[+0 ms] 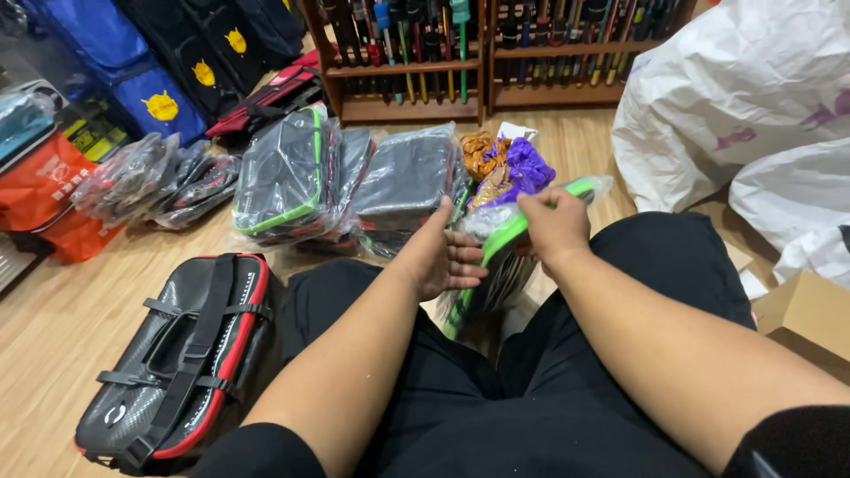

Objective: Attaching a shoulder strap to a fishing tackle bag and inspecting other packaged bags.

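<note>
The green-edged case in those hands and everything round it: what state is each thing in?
Green-trimmed case: in clear plastic wrap, held upright between the knees.
Left hand: flat against the case's side.
Right hand: gripping the case's top edge.
Red-trimmed black bag: unwrapped, lying flat on the floor.
Stacked wrapped cases: leaning in a row.
White sacks: full, slumped.

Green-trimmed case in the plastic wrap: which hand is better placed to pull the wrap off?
Probably the right hand: it already pinches the plastic wrap at the top of the green-trimmed case, while the left hand lies flat against its side, steadying it.
</note>
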